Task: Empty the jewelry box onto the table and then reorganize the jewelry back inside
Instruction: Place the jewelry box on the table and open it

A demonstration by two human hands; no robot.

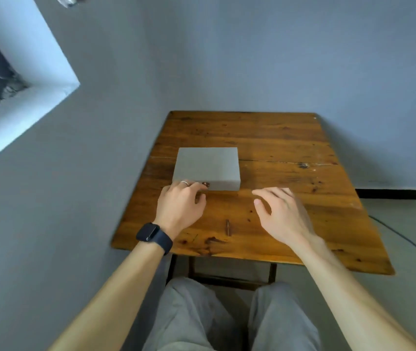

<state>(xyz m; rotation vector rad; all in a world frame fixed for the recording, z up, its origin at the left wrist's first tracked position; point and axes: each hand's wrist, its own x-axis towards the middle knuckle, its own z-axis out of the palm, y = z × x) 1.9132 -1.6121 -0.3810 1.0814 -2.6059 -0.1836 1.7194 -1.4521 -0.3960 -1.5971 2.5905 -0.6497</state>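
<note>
A grey rectangular jewelry box (pixel 208 165) lies closed on the left half of the wooden table (pixel 277 148). A small dark clasp (pixel 205 184) shows on its front face. My left hand (pixel 180 205), with a ring on one finger and a dark watch on the wrist, reaches the box's front left edge, and its fingertips touch the box beside the clasp. My right hand (pixel 281 212) hovers over the table to the right of the box, fingers loosely spread and holding nothing. No jewelry is visible.
The table stands in a corner of grey walls, with a white window recess (pixel 24 84) at the upper left. My grey-trousered knees (pixel 227 317) are under the table's near edge. A dark cable (pixel 404 239) runs along the floor at the right.
</note>
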